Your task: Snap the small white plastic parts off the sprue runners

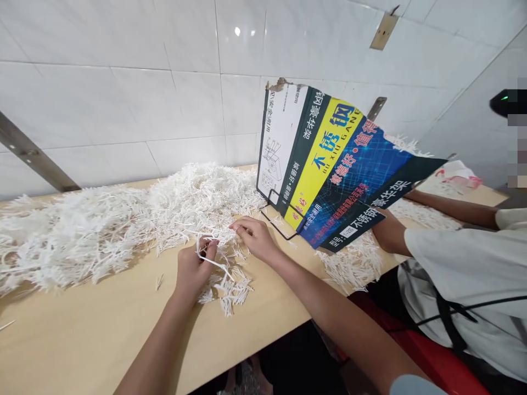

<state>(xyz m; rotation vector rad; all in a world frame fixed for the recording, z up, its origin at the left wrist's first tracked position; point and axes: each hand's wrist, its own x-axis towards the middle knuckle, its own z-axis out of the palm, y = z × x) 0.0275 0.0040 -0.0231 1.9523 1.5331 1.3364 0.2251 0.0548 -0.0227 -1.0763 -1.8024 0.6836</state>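
My left hand (195,270) is closed, thumb against fingers, on a thin white branched plastic strip (221,265) that hangs out to the right. My right hand (256,237) is just to its right, with thumb and forefinger pinched together at the edge of the white pieces. Whatever lies between those fingertips is too small to make out. Below and between the hands is a small scatter of short white plastic sticks (236,289). A large heap of similar white plastic pieces (177,200) spreads behind both hands along the wall.
A printed cardboard panel (325,159) stands upright on the wooden table (135,318), beside a black wire stand (284,233). Past it, a co-worker's arms (389,233) reach over another white pile (354,263). A metal bracket (39,156) meets the tiled wall at left.
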